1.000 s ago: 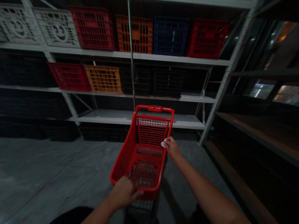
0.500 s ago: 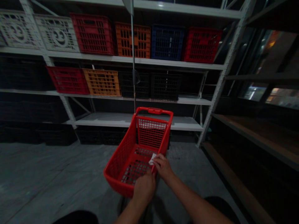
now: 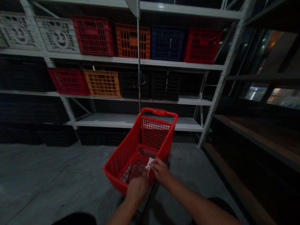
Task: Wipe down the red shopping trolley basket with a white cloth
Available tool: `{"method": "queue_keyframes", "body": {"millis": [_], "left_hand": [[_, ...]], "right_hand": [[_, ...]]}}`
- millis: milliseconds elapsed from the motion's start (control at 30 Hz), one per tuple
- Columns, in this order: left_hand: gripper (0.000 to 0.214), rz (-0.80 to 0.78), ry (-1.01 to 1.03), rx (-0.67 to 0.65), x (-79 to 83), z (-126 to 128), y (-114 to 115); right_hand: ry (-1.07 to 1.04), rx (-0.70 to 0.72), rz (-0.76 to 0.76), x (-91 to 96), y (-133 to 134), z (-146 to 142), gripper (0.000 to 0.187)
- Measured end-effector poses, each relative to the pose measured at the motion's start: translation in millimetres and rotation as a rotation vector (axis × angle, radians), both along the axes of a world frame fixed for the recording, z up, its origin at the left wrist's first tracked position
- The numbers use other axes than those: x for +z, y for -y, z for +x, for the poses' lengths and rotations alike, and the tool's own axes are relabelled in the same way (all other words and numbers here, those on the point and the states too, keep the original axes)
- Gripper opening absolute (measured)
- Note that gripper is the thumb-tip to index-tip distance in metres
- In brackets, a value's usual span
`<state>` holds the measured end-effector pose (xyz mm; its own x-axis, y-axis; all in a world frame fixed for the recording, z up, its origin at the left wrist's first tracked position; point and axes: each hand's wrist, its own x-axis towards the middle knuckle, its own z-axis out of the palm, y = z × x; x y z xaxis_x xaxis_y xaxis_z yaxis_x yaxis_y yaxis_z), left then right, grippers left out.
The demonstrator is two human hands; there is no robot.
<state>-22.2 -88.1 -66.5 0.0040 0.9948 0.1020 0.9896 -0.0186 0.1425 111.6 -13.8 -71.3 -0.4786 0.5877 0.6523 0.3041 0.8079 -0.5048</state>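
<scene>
A red plastic shopping basket (image 3: pixel 131 147) with a mesh floor and an upright red handle stands in front of me on the grey floor. My left hand (image 3: pixel 137 189) is closed over the basket's near rim. My right hand (image 3: pixel 159 171) sits on the rim just beside it, fingers pinched on a small white cloth (image 3: pixel 149 163) pressed to the plastic. The two hands nearly touch.
Metal shelving (image 3: pixel 140 61) spans the back wall with red, orange, blue, black and white crates. A thin vertical pole (image 3: pixel 139 56) rises behind the basket. Dark wooden shelves (image 3: pixel 257 134) run along the right. Grey concrete floor (image 3: pixel 47 175) spreads left.
My right hand slid with the cloth from the basket's far right rim to the near rim beside my left hand. The basket swung a little to the left.
</scene>
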Motion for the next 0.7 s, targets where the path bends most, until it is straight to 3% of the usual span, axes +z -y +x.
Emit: {"method": "queue_keyframes", "body": {"millis": [67, 200, 300, 433, 500, 567, 700], "left_hand": [[0.040, -0.017, -0.019, 0.016, 0.6, -5, -1], [0.040, -0.043, -0.062, 0.023, 5.4, -14, -2], [0.041, -0.042, -0.068, 0.006, 11.5, -21, -3], [0.049, -0.039, -0.118, 0.041, 18.6, -33, -8], [0.053, -0.041, -0.150, 0.057, 20.4, -40, -11], [0.055, -0.041, -0.166, 0.060, 21.0, -47, -13], [0.056, -0.036, -0.186, 0.055, 20.3, -61, -16]], "right_hand": [[0.006, -0.014, 0.027, 7.9, -20, 12, 0.024], [-0.108, -0.235, 0.036, 24.9, -72, 35, 0.023], [-0.136, -0.290, 0.031, 21.4, -67, 23, 0.025], [-0.046, -0.140, 0.022, 2.8, -22, -11, 0.025], [0.010, -0.081, 0.041, 1.4, -17, -16, 0.028], [0.035, -0.124, 0.039, 9.5, -33, -5, 0.027], [-0.055, -0.371, -0.031, 36.8, -88, 39, 0.023]]}}
